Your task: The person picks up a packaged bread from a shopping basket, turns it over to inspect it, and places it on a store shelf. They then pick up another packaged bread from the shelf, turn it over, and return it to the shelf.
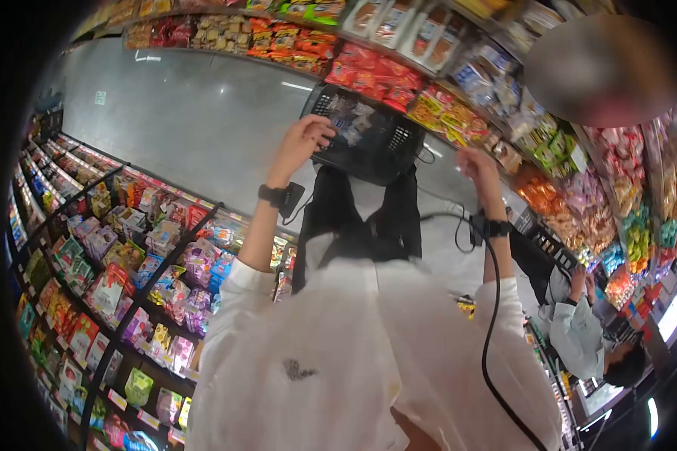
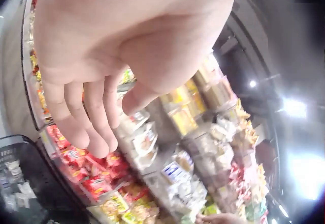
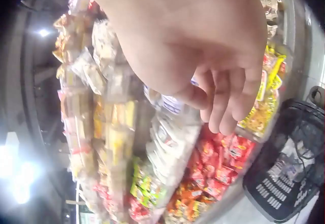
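Observation:
A black shopping basket (image 1: 384, 161) with slotted sides stands on the floor at the shelf's foot. Several small clear packets (image 1: 353, 124) lie inside it. My left hand (image 1: 302, 146) hovers over the basket's left side in the head view, its fingers relaxed and slightly bent. Nothing is between the fingers in the left wrist view, where red packets (image 2: 99, 176) show behind the fingertips. My right hand (image 1: 480, 169) is held in the air right of the basket, near the lower shelf. In the right wrist view its fingers (image 3: 223, 99) hang loosely, holding nothing.
Tiered bins of bagged snacks (image 1: 572, 203) line the front and right. Another shelf of colourful packages (image 1: 128, 278) stands on the left, across a grey floor (image 1: 188, 90). A person (image 1: 579, 331) is at the far right. A black cable (image 1: 493, 331) runs past my right arm.

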Demonstrator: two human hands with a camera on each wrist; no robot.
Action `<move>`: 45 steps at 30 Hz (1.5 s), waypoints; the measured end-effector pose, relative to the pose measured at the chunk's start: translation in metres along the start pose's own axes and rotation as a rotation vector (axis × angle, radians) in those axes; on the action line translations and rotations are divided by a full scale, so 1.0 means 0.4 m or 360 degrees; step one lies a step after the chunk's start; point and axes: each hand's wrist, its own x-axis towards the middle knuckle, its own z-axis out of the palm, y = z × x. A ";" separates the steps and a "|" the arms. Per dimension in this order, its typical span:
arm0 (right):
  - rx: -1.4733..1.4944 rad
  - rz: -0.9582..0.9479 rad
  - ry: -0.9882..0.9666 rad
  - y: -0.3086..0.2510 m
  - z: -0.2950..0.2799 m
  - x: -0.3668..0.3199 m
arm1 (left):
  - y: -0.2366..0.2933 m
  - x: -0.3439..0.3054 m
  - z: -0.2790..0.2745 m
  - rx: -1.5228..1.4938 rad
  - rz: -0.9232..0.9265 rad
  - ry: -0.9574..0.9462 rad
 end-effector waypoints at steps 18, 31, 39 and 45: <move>-0.2229 -0.0242 -0.0778 0.956 0.732 1.053 | -1.140 0.090 -0.187 -0.0240 -0.0653 0.0456; -0.2126 -0.0656 -0.0178 1.103 0.830 1.460 | -1.185 0.091 -0.156 -0.0238 -0.0739 0.0488; -0.2189 -0.1048 -0.0286 1.005 0.855 1.280 | -1.136 0.117 -0.207 -0.0200 -0.0651 0.0598; -0.1925 -0.1066 -0.0513 0.689 0.812 0.905 | -0.957 0.120 -0.233 -0.0244 -0.0497 0.0584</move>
